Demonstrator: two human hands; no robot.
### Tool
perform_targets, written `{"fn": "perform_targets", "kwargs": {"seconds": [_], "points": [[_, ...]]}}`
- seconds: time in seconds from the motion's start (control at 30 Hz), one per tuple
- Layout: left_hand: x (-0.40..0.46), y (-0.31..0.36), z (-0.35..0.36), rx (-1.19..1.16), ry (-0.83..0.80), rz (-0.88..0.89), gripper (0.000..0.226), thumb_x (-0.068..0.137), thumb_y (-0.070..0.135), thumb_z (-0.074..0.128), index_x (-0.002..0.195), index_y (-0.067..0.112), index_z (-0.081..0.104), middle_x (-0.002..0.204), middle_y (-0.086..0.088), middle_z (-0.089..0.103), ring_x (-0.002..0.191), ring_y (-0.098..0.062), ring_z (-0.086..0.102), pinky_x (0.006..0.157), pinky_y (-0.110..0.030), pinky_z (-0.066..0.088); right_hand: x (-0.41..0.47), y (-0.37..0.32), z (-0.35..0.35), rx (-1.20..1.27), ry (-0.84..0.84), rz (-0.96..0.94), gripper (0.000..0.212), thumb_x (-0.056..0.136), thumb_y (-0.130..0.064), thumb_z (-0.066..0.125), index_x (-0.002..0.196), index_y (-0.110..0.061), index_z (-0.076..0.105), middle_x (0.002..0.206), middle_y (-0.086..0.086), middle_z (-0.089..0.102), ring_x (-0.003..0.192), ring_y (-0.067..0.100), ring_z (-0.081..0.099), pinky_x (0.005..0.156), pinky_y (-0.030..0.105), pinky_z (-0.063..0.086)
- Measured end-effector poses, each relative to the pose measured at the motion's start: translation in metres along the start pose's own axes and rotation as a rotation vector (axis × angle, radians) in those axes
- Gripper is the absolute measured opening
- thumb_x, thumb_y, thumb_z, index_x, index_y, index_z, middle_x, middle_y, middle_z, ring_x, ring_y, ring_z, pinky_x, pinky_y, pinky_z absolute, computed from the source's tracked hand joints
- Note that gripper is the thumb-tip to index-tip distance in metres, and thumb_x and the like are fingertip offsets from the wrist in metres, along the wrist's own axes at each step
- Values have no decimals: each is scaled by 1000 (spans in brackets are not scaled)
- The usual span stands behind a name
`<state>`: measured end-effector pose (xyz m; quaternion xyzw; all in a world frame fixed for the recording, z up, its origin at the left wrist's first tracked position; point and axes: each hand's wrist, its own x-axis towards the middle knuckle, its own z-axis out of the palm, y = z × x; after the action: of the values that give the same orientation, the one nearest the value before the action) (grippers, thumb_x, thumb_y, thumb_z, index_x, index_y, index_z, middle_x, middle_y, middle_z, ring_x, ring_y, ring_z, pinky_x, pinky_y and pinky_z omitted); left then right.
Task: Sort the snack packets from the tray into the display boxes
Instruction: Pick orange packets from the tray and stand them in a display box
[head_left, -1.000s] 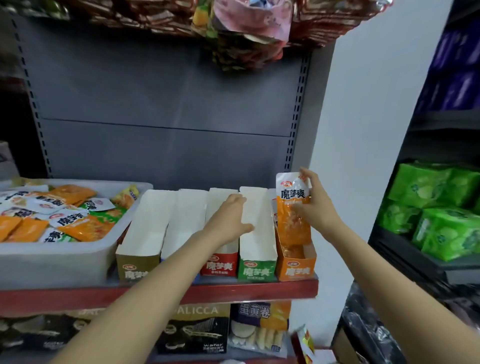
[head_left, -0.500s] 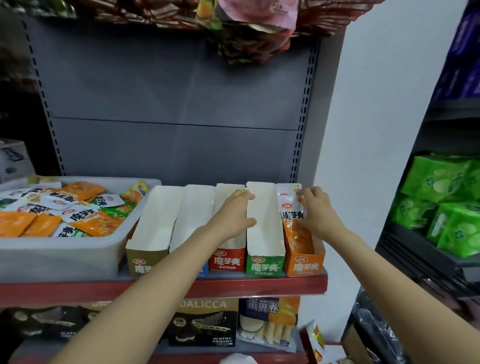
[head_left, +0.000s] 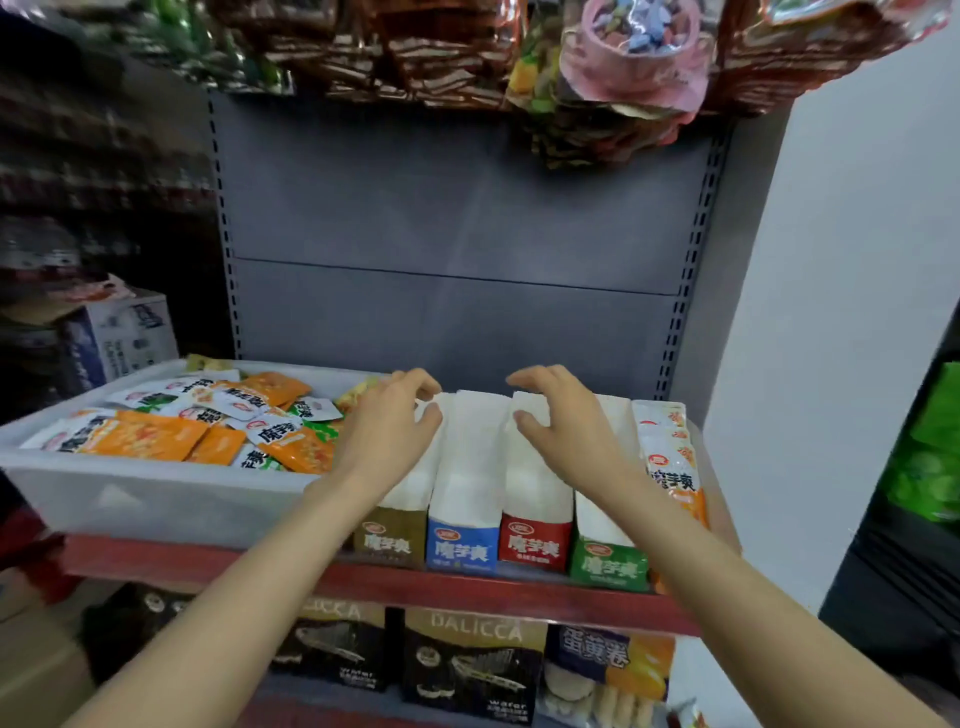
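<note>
left hand (head_left: 387, 423) fingers loosely curled, holding nothing | right hand (head_left: 563, 415) likewise, over display boxes (head_left: 462, 483) | tray (head_left: 156, 499) left | orange packet (head_left: 670, 467) in rightmost box | hanging bags (head_left: 597, 67) overhead

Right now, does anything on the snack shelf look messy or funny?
A little. The packets in the tray lie jumbled, overlapping at all angles. The green box sits further forward than the blue box and red box, so the row's fronts are uneven. Nothing looks spilled or torn.

"DALICCA" on black wafer box (head_left: 471, 670); "魔芋爽" on blue display box (head_left: 462, 548)
</note>
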<state>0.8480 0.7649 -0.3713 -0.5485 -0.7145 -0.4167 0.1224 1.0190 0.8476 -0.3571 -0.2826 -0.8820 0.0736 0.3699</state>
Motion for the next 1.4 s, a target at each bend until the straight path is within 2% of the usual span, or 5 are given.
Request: {"fn": "perform_targets", "kwargs": {"seconds": [0.27, 0.77, 1.0, 1.13, 1.4], "points": [[-2, -123, -68, 491, -119, -340, 49, 85, 29, 60, 130, 14, 50, 135, -9, 48, 125, -30, 41, 98, -39, 40, 46, -90, 89, 92, -292, -96, 34, 91, -14, 55, 123, -5, 53, 124, 12, 56, 114, 27, 51, 92, 33, 40], [2, -159, -101, 388, -354, -451, 62, 76, 46, 66, 134, 34, 48, 141, 2, 45, 133, -23, 32, 104, -38, 33, 89, -151, 178, -115, -764, -28, 56, 96, -32, 49, 145, -14, 31, 146, 10, 40, 128, 28, 41, 99, 31, 34], [0, -163, -102, 348, -326, -429, 63, 74, 45, 70, 133, 35, 49, 137, 2, 49, 132, -22, 31, 101, -37, 31, 96, -142, 181, -23, -665, 59, 61, 86, -33, 65, 140, -17, 40, 143, 7, 43, 126, 25, 43, 96, 28, 36], [-4, -161, -101, 312, -240, -440, 62, 72, 43, 72, 130, 32, 52, 132, -1, 52, 128, -21, 37, 99, -34, 34, 97, -140, 177, 58, -615, 157, 56, 81, -28, 69, 131, -12, 47, 119, 7, 52, 110, 23, 49, 88, 31, 44], [-11, -161, -99, 227, -31, -379, 51, 81, 40, 62, 131, 34, 50, 130, 8, 57, 122, -20, 49, 93, -32, 42, 95, -134, 167, 365, -246, 243, 63, 66, -30, 81, 114, -25, 40, 115, 6, 56, 108, 25, 54, 86, 41, 52]]}}
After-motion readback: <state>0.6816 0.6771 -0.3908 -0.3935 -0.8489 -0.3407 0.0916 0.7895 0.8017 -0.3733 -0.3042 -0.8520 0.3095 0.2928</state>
